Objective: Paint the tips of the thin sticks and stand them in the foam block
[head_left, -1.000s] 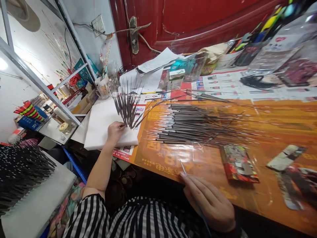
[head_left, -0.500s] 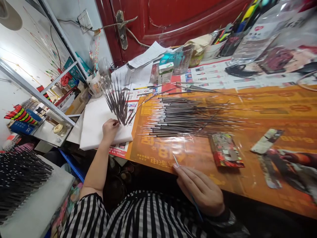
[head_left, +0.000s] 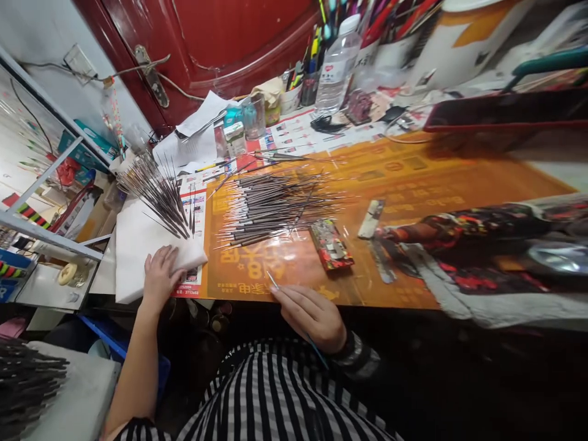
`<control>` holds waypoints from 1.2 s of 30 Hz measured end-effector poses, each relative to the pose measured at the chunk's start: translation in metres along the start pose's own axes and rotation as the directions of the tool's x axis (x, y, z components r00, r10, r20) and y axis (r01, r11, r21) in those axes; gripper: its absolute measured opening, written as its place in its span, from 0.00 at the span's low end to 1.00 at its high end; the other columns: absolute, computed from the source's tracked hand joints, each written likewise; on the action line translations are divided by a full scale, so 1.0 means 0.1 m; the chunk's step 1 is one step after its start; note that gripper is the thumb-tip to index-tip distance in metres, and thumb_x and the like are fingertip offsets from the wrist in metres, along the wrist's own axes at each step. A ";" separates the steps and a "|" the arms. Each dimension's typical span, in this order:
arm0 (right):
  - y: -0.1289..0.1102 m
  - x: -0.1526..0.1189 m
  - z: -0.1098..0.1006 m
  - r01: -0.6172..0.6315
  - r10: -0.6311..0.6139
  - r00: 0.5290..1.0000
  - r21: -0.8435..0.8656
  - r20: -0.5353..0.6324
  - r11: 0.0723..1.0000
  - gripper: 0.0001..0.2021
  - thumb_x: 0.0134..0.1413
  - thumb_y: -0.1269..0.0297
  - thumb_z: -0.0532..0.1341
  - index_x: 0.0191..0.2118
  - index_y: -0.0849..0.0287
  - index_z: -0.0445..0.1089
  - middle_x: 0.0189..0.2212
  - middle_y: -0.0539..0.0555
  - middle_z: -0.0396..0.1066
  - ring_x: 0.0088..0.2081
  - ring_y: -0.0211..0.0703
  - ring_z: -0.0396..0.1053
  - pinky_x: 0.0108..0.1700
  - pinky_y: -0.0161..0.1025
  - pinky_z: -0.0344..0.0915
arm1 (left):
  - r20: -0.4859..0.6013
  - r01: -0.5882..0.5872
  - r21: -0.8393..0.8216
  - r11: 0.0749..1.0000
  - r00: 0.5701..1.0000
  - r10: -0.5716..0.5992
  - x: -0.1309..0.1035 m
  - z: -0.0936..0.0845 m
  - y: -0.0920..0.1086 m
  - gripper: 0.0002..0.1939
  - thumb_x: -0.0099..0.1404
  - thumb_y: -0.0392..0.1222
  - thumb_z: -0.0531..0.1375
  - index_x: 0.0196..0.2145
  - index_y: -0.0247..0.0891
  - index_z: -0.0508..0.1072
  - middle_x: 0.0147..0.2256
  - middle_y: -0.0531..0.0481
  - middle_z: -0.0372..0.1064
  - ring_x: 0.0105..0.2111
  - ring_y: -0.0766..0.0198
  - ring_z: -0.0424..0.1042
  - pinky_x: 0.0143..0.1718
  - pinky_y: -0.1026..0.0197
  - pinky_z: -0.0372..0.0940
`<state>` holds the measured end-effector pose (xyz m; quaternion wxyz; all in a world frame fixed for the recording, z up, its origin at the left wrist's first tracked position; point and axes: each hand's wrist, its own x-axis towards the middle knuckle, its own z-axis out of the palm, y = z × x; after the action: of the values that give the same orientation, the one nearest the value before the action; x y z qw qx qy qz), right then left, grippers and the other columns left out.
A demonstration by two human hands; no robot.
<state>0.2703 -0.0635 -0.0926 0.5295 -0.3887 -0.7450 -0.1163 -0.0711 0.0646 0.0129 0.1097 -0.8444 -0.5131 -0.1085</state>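
Observation:
My left hand point(head_left: 162, 277) rests with fingers apart on the white foam block point(head_left: 133, 245), holding nothing. Just beyond it, many thin dark sticks point(head_left: 168, 199) stand upright or leaning in the foam. My right hand point(head_left: 315, 318) is closed around a thin brush point(head_left: 272, 280), its tip pointing up and left over the table's front edge. Between and beyond the hands, a wide row of dark sticks with pale ends point(head_left: 266, 208) lies on the orange sheet point(head_left: 395, 177). A small paint-spotted box point(head_left: 331, 246) sits right of the row.
Farther right are a putty-knife-like blade point(head_left: 371, 219) and a stained cloth point(head_left: 459, 300). A water bottle point(head_left: 337, 67), cups and papers point(head_left: 195, 144) line the back. A dark red-edged object point(head_left: 505, 113) is at the right, and a metal rack point(head_left: 50, 236) at the left.
The view has swung right. My left hand, earlier pinched at the base of the standing sticks, has opened and lies on the foam nearer its front edge. My right hand still holds the brush.

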 end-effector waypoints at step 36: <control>0.64 -0.01 -2.59 -0.849 0.598 0.381 -0.011 -0.705 0.528 0.20 0.67 0.47 0.55 0.35 0.58 0.73 0.22 0.50 0.68 0.22 0.36 0.64 0.25 0.33 0.62 | -0.027 -0.331 -0.101 0.938 0.943 0.330 1.21 0.40 1.53 0.12 0.65 0.49 0.53 0.40 0.41 0.71 0.37 0.44 0.71 0.33 0.55 0.70 0.33 0.59 0.61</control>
<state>0.4961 -0.1723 -0.0022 0.6533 -0.7095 -0.2316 -0.1272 0.1229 0.1098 -0.0005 0.0847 -0.9226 -0.3570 -0.1192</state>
